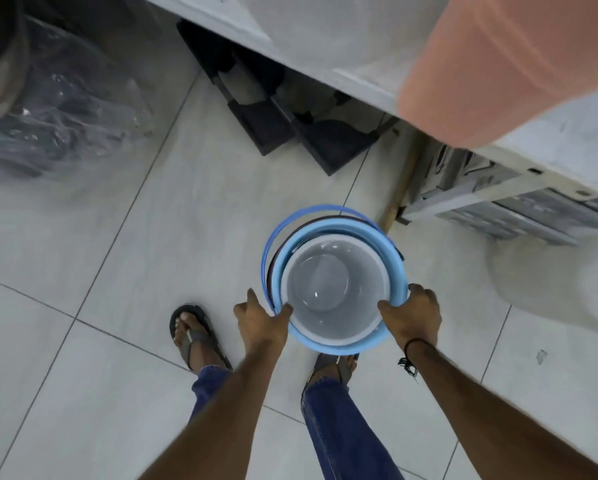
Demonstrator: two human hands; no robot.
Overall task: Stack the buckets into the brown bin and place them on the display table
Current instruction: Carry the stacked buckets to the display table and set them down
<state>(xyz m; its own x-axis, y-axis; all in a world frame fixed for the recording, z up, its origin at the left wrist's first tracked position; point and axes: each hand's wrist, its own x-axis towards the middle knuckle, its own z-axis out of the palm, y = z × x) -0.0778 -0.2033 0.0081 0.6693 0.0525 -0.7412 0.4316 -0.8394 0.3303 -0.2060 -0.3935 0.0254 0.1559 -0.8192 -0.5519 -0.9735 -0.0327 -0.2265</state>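
A nested stack stands over the tiled floor at mid-frame. Innermost is a white bucket (335, 289), inside a light blue bucket (346, 346) whose blue handle (268, 251) arcs to the far left. Only a thin dark rim of the brown bin (321, 221) shows around them on the far side. My left hand (262, 320) grips the stack's near-left rim, thumb hooked inside. My right hand (413, 315) grips the near-right rim the same way. Whether the stack rests on the floor or is lifted, I cannot tell.
A pale display table (567, 133) runs along the top right, with a salmon-coloured container (491, 71) looming over it. Dark crates (290, 109) sit beneath the table. A plastic-wrapped bundle (58, 109) lies at the left. My sandalled feet (193, 336) stand just behind the stack.
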